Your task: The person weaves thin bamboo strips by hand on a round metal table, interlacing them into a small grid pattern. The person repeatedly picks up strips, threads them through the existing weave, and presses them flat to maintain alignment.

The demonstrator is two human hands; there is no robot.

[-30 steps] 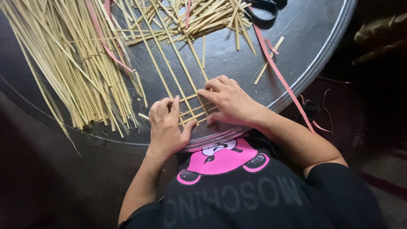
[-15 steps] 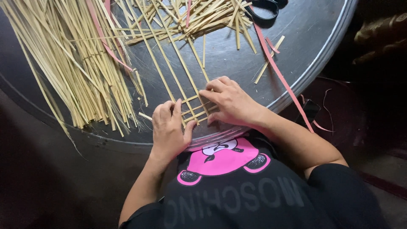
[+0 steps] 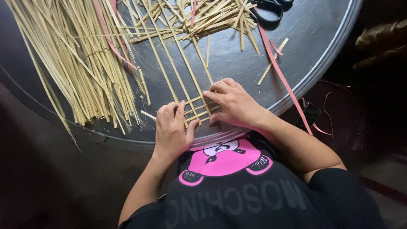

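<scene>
Head view, near to far. At 6 o'clock, my black shirt (image 3: pixel 237 199) with a pink figure. Just beyond it, my left hand (image 3: pixel 171 129) lies flat, its grip pressed down on the near end of the weave (image 3: pixel 197 111), a small lattice of pale strips at the near rim of the round metal surface (image 3: pixel 313 55). My right hand (image 3: pixel 235 104), at 3 o'clock of the weave, pinches the ends of the cross strips with fingers bent. Long strips (image 3: pixel 169 55) run from the weave toward 11 o'clock. A loose bundle (image 3: pixel 80 63) lies at 10 o'clock, a scattered heap (image 3: pixel 203 17) at 12, a pink ribbon (image 3: pixel 282 76) trails toward 4, and black scissors (image 3: pixel 267 10) sit at 1.

Risk, as I judge it: the lattice is few strips deep and held only by pressure, so if I lift either hand the crossings could spring apart. Being so near the rim, it could also slide off.
</scene>
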